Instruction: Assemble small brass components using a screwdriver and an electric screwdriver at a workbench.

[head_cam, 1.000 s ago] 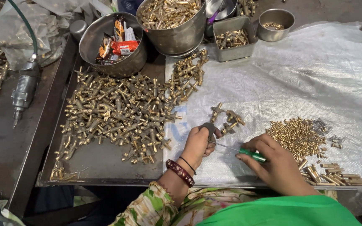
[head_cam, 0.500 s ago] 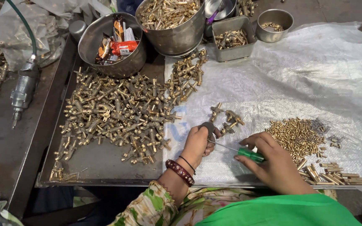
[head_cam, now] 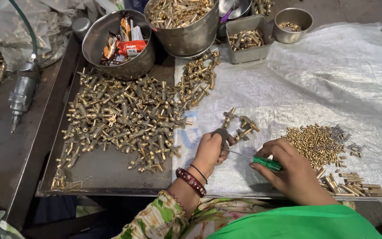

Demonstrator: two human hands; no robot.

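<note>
My left hand [head_cam: 209, 152] grips a small brass valve fitting [head_cam: 222, 134] against the white woven sheet [head_cam: 332, 84]. My right hand [head_cam: 295, 170] holds a green-handled screwdriver [head_cam: 266, 163], whose thin shaft runs left to the fitting in my left hand. A few loose brass fittings [head_cam: 243, 124] lie just beyond my left hand. To the right of my right hand lies a heap of small brass pins [head_cam: 310, 140], and several longer brass pieces [head_cam: 354, 186] lie nearer the table's front edge.
A big pile of brass fittings [head_cam: 124, 119] covers a metal tray [head_cam: 102, 177] at left. Steel bowls hold snack packets [head_cam: 124, 44] and brass parts [head_cam: 182, 17]; a square tin [head_cam: 249, 40] and small bowl [head_cam: 292, 21] stand behind. An air tool [head_cam: 23, 90] lies far left.
</note>
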